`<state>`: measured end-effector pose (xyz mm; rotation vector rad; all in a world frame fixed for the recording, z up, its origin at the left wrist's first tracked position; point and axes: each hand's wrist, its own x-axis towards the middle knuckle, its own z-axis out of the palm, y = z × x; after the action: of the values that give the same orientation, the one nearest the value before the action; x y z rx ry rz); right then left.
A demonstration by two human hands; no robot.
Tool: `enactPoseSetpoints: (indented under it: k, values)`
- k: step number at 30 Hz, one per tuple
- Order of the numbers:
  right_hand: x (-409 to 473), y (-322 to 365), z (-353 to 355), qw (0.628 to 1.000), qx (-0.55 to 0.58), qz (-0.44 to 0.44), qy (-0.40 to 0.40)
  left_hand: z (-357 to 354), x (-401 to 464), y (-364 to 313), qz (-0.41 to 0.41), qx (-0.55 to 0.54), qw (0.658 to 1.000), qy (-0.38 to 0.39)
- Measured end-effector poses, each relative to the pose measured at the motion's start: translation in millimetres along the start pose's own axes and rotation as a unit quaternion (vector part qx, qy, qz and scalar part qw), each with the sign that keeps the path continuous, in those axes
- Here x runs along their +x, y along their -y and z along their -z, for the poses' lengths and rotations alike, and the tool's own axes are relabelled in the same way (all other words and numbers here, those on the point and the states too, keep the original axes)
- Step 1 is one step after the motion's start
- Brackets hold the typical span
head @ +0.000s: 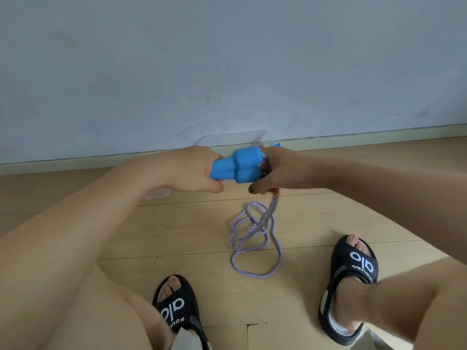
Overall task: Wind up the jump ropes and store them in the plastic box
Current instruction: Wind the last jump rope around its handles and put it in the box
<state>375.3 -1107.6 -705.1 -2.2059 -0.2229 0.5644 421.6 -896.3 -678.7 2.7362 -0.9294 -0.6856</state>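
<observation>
**Rope handles held together, cord trailing to the floor**

Left hand (194, 170) is curled round the narrow ends of the two blue handles (240, 165), which lie side by side and point to the right. Right hand (275, 173) meets the handles at their thick ends, its fingers closed on the purple-and-white rope (255, 238) where it leaves the handles; a few turns of cord seem to sit at that end, though the hand hides most of them. From under the right hand the rope drops, blurred, to the wooden floor (202, 223), where the rest of it lies in several loose overlapping loops between the person's feet and the wall.

Behind the hands, against the foot of the pale wall (227, 59), stands a clear plastic box (227, 138); only its upper rim and a lower corner to the left of the left wrist show, and what it holds cannot be told, since the hands and handles cover its middle. A small blue piece (353, 144) shows just above the right hand near the box rim; what it is cannot be made out.

Both feet wear black slides (353, 274) with white lettering, one on either side of the rope loops.
</observation>
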Motion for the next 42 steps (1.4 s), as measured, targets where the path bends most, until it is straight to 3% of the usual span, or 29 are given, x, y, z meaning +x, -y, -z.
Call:
enactPoseSetpoints:
  k: [4,9,11,13,17,23,29,31,34,36,42]
  values:
    - [4,-2,9,0.992,-0.095,0.017,-0.079,3,-4,11,0.027,-0.049,0.998,0.006]
    - [-3,8,22,0.991,-0.008,0.027,-0.131,10,-8,25,0.076,-0.214,0.974,0.027]
    - [-3,5,30,0.972,-0.120,0.064,-0.192,11,-8,26,0.069,-0.253,0.964,0.043]
    - [-1,-2,28,0.923,-0.269,0.119,-0.249,12,-8,22,0.058,-0.291,0.954,0.049]
    - [3,-13,13,0.867,-0.385,0.139,-0.285,14,-8,14,0.060,-0.423,0.901,0.070]
    - [8,-2,-12,0.858,-0.477,0.011,-0.190,-1,1,4,0.090,-0.468,0.875,0.083]
    - [2,19,-31,0.876,-0.467,0.009,-0.122,-8,13,-2,0.137,-0.480,0.867,0.017]
    - [7,23,-38,0.887,-0.448,0.035,-0.109,-11,16,-4,0.151,-0.438,0.886,-0.014]
    - [12,23,-26,0.879,-0.454,0.096,-0.107,-13,17,-3,0.134,-0.250,0.958,-0.052]
    - [9,23,-11,0.901,-0.410,0.111,-0.086,-15,17,-5,0.108,-0.129,0.982,-0.082]
    - [-1,36,18,0.950,-0.288,0.108,-0.048,-28,19,-3,0.091,0.073,0.990,-0.085]
